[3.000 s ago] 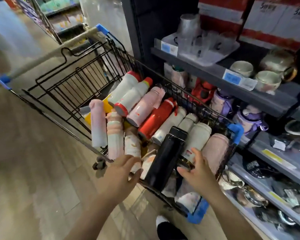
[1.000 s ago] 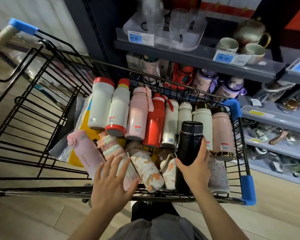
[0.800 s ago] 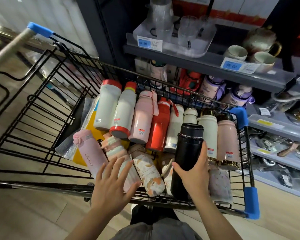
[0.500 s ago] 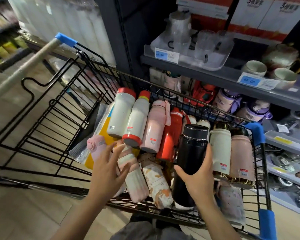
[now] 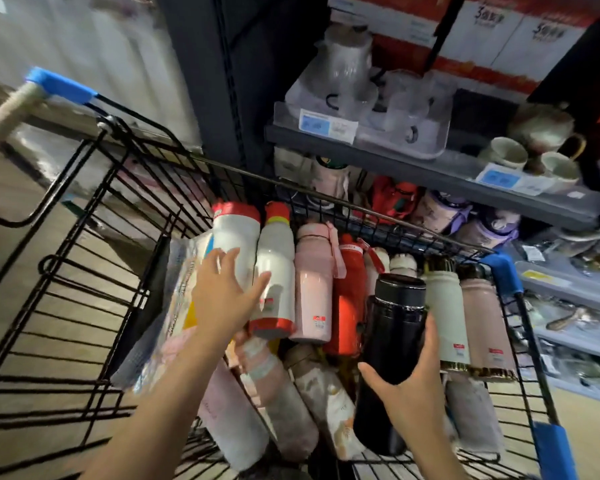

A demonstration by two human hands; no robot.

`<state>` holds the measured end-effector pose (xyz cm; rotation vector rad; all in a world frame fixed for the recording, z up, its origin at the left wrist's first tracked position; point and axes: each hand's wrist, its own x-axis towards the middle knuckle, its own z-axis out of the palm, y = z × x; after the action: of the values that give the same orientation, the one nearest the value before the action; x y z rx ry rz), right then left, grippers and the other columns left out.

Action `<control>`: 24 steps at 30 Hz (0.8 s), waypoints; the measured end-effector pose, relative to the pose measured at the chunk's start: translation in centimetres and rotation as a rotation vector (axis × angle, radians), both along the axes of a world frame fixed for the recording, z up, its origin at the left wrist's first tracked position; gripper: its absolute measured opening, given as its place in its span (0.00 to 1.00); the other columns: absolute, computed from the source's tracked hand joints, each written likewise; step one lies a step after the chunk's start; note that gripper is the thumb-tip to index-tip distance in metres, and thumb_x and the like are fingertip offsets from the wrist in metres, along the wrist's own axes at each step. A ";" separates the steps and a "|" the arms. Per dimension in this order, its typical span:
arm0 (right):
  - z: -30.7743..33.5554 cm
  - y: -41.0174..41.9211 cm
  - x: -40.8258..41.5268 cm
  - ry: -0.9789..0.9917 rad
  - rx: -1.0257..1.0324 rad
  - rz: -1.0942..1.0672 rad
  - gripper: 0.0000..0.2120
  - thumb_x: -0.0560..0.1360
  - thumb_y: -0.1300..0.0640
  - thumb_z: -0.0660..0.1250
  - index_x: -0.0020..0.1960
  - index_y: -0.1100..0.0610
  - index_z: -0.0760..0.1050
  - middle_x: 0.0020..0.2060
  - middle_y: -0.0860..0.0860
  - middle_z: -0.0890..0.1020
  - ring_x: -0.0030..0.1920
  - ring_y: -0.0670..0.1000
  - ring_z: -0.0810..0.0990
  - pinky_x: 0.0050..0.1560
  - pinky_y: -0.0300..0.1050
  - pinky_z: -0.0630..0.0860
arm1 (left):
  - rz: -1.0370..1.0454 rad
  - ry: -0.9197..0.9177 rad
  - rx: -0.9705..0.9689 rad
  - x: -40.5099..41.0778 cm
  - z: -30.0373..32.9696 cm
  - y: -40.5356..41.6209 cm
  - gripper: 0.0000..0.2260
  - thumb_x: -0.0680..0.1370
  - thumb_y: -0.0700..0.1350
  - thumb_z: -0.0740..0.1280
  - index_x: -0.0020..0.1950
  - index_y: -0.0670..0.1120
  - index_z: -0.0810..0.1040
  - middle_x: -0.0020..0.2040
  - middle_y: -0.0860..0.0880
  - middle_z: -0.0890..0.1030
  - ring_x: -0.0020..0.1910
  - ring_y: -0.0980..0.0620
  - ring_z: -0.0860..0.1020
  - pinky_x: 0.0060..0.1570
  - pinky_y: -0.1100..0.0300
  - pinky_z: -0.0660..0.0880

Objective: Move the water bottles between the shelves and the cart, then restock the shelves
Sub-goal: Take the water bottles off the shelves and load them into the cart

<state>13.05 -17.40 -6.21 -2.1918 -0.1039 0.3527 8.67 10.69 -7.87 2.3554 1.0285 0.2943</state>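
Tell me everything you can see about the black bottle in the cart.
The black bottle is a tall, glossy cylinder, metal by its look, with a matte black screw cap. It stands tilted among lying bottles in the wire cart, base near the cart's near edge. The right hand grips its lower body, thumb left, fingers right.

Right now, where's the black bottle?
Head view: the black bottle stands in the cart right of centre, gripped by the right hand, between the red bottle and the cream bottle.
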 end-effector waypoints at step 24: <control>0.4 1.9 -0.2 0.002 -0.058 0.001 0.56 0.65 0.53 0.80 0.76 0.39 0.43 0.76 0.45 0.56 0.74 0.49 0.58 0.66 0.54 0.65 | 0.033 0.017 -0.218 0.9 -2.3 3.1 0.40 0.76 0.57 0.70 0.80 0.52 0.51 0.74 0.43 0.68 0.71 0.40 0.68 0.64 0.45 0.69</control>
<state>12.85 -15.54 -5.80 -2.2485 -0.0944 0.3627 9.60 13.81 -10.18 2.1510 1.0519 0.1656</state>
